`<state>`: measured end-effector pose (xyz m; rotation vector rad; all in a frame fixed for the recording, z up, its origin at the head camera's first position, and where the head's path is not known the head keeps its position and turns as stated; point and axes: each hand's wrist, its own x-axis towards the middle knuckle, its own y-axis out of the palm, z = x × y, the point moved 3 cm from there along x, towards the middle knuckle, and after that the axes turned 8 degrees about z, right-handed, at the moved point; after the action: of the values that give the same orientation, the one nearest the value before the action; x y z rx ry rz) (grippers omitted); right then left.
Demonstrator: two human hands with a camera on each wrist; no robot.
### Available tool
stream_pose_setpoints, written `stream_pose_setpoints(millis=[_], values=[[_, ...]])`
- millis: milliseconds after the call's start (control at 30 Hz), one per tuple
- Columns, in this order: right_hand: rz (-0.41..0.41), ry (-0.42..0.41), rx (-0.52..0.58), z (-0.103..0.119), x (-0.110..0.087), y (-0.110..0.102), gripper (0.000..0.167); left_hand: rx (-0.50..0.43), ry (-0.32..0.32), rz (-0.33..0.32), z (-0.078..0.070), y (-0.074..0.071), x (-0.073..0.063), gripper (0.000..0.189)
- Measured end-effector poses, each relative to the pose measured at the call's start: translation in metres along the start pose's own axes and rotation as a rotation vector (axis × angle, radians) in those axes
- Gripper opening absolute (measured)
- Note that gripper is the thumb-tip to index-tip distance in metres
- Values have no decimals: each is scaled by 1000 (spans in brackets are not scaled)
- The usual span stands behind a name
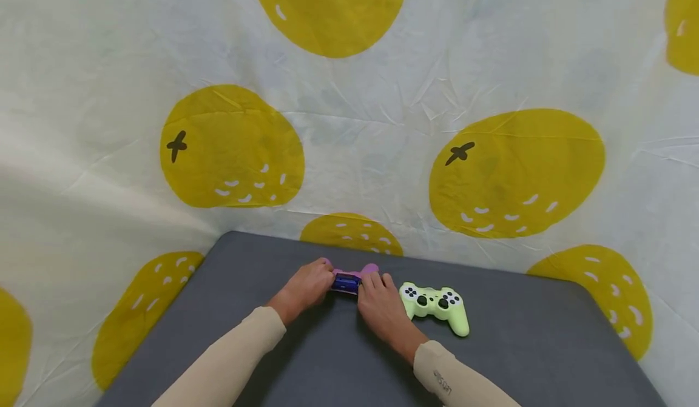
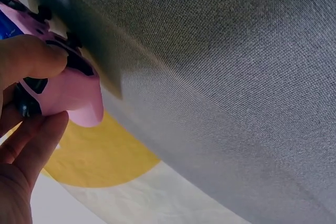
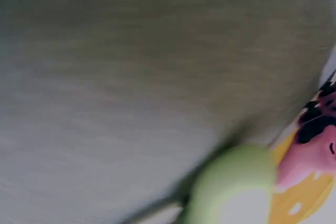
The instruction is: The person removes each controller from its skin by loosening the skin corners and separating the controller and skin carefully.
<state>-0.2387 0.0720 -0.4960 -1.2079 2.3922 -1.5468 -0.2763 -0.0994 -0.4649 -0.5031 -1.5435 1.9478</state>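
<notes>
Pink plastic game controller with black thumbsticks (image 2: 68,90): located over the far part of the dark grey, cloth-textured table (image 1: 338,364), between the two hands; contact with the table cannot be told. Left to right: beige left sleeve (image 1: 229,352). Left hand (image 1: 308,282) grasping the controller's left end, thumb on one side, fingertips on the other (left wrist view). Glossy dark-blue panel (image 1: 346,283) of the controller faces the person; pink grips point away, toward a white cloth with yellow fruit print (image 1: 360,170) behind the table. Right hand (image 1: 384,307) grasping the right end, fingers bent. Beige right sleeve (image 1: 464,376), small dark print. Pale yellow-green plastic game controller (image 1: 432,308), two black thumbsticks: lies face up on the table, just beside the right hand, grips toward the person, left grip partly hidden.
</notes>
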Motion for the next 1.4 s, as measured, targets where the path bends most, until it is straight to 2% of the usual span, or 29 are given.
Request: stream_pose_setpoints(millis=[167, 267, 367, 467, 567, 633, 700, 767, 933, 1033, 1300, 1400], values=[[-60, 36, 23, -13, -13, 7, 13, -31, 21, -19, 2, 1, -4, 6], [-34, 76, 89, -19, -15, 10, 14, -35, 37, -34, 1, 1, -4, 5], [14, 144, 279, -22, -14, 11, 15, -29, 54, -35, -1, 1, -2, 5], [27, 254, 585, -27, -14, 11, 17, -26, 53, -32, -2, 1, 0, 5], [-56, 337, 818, -31, -14, 8, 18, -20, 48, -29, -2, 1, 2, 4], [-120, 342, 884, -33, -14, 5, 16, -20, 47, -32, -2, 0, 3, 4], [-163, 303, 870, -33, -12, 2, 17, -19, 46, -32, -2, 0, 4, 5], [-163, 243, 847, -32, -9, 1, 21, -27, 36, -29, -1, -1, 4, 7], [-38, 121, 768, -24, -4, 4, 43, -40, 19, -14, 2, 0, 4, 8], [28, 94, 700, -21, -3, 8, 51, -49, 23, -24, 2, 1, 4, 8], [45, 65, 556, -16, 3, 9, 37, -140, 30, -103, 4, 8, 0, 9], [41, 61, 531, -15, 4, 8, 36, -196, 16, -103, 6, 10, -1, 11]])
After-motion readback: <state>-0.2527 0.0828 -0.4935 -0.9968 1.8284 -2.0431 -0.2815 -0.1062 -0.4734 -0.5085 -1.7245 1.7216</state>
